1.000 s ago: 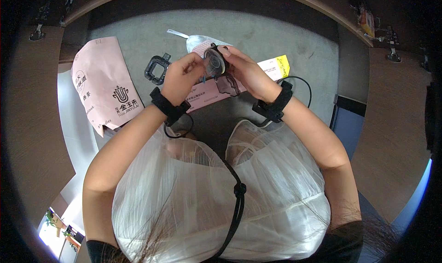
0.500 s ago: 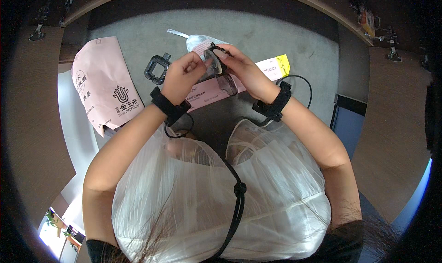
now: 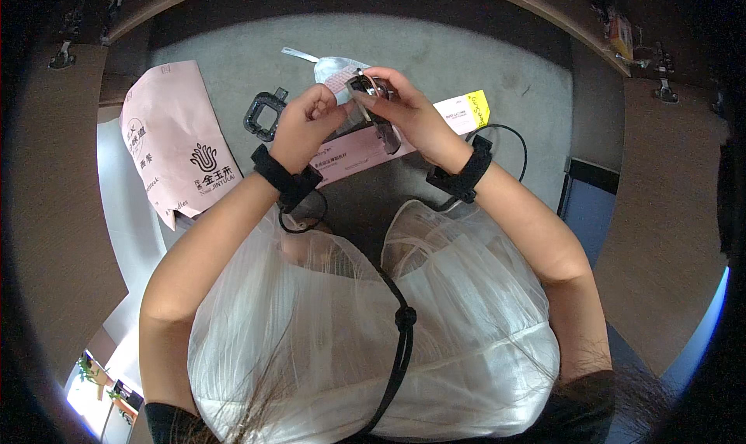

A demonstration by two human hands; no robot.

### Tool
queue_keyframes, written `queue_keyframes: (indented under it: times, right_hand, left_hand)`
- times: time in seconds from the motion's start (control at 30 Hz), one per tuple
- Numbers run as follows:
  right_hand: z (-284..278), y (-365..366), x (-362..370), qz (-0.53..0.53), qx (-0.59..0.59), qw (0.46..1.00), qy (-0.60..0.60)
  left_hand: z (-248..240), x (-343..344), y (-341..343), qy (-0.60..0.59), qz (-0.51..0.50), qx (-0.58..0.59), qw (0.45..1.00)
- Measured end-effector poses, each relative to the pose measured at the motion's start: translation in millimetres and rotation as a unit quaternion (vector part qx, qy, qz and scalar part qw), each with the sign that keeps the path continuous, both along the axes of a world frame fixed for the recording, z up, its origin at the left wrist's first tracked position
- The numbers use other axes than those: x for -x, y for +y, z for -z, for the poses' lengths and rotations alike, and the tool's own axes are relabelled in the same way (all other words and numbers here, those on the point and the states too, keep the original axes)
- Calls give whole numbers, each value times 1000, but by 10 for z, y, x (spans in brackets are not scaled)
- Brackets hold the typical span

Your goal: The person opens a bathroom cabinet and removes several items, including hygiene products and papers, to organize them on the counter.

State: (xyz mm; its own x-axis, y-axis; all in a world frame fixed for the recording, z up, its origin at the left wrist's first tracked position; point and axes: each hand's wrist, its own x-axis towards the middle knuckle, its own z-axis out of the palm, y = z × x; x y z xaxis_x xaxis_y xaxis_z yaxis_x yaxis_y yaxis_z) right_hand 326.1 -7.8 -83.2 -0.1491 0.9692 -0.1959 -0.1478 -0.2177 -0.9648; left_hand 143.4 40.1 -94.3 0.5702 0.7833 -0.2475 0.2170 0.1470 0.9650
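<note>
Over the grey surface my right hand holds what looks like a pair of glasses with dark lenses. The thumb and forefinger pinch its upper part, and the other lens hangs below. My left hand is curled up beside it, thumb and fingers pressed together near the glasses. Something pale and clear shows past its fingertips, but what they grip is mostly hidden. A black wristband wraps my left wrist, and another wristband is on my right.
Left of my left hand lies a black square frame. A light blue and pink item with a strap lies behind the hands. A long pink box with a yellow label runs beneath them. At the left is a pink paper bag.
My right hand has turned the glasses, so the upper lens that faced me is now seen more edge-on. The left hand stays almost in place.
</note>
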Motion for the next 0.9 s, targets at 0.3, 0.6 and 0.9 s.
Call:
queue_keyframes:
  times: [0.3,0.6,0.9]
  right_hand:
    - [74,18,28,7,-71,997,-3]
    - [-56,62,-62,-21,-103,994,-13]
    - [-180,56,-103,-34,-98,989,-102]
  left_hand:
    - [-119,-33,-13,-88,-2,34,996]
    - [-199,48,52,-56,59,-15,997]
    - [-290,23,63,-24,74,-74,994]
